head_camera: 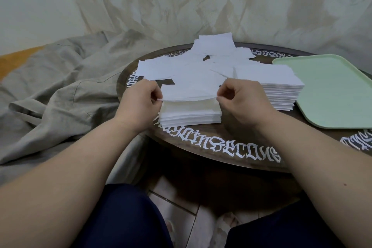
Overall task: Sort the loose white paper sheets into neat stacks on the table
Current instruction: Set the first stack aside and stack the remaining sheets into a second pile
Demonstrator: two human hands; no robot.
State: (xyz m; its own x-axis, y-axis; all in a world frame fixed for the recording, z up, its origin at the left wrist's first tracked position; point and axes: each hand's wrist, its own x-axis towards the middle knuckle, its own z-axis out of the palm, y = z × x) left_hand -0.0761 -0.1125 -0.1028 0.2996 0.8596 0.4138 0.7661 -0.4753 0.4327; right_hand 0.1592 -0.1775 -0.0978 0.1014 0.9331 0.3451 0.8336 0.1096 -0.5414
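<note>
White sheets already stand in two neat stacks on the table, both hands pinching one sheet above the nearer, loose sheets remaining behind.

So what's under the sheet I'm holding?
A neat stack sits under the sheet, which the left hand and right hand pinch. The table beneath the stack is hidden.
</note>
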